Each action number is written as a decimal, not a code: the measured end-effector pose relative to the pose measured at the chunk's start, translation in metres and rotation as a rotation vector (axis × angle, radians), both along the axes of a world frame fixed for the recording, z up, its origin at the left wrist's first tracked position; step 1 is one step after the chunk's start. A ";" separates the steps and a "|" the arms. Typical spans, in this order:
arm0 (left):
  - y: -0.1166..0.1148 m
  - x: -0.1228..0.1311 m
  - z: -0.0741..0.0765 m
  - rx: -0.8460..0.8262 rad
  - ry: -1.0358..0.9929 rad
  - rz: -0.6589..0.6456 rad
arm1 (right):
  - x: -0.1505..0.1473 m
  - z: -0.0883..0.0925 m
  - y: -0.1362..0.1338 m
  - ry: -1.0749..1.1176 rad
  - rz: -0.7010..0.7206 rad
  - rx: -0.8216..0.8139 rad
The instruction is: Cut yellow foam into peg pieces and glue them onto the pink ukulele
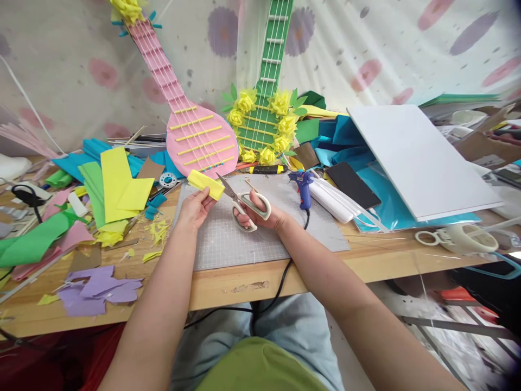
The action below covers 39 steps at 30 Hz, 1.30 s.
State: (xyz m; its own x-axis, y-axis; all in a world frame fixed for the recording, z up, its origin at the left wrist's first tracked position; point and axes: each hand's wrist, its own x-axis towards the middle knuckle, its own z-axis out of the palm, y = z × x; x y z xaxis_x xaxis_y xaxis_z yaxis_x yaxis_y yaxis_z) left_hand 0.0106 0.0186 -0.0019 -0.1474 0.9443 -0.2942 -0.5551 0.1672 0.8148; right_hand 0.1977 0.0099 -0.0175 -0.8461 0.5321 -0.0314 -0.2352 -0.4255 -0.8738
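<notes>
- Green guitar (268, 76): neck is running out past the top of the view.
- Pink guitar (176, 100): yellow flower at its head is meeting that same edge.
- Scissors (235, 196): blades are pointing at the right end of the yellow paper (207, 185); contact cannot be told.
- Grey mat (228, 247): bare surface is showing between the hands and the table's (203, 288) front edge; glue gun (303, 190) is lying toward the right rear.
- Left hand (197, 208): thumb and fingers are pinching the paper above the mat.
- Right hand (260, 209): angling inward, fingers gripping the scissors' loops, partly hidden.
</notes>
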 end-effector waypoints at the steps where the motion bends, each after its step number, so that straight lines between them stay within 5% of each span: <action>1: 0.000 0.000 0.000 0.001 0.000 -0.001 | 0.000 0.000 0.000 -0.001 -0.004 -0.003; 23: -0.001 -0.003 0.000 -0.019 0.011 0.028 | 0.002 0.001 0.000 -0.021 -0.002 -0.122; 32: -0.007 0.013 0.000 -0.004 0.073 -0.142 | 0.000 0.000 0.002 -0.002 0.076 -0.087; 39: -0.006 0.016 0.000 -0.026 0.039 -0.104 | -0.002 -0.005 0.005 0.013 -0.012 -0.086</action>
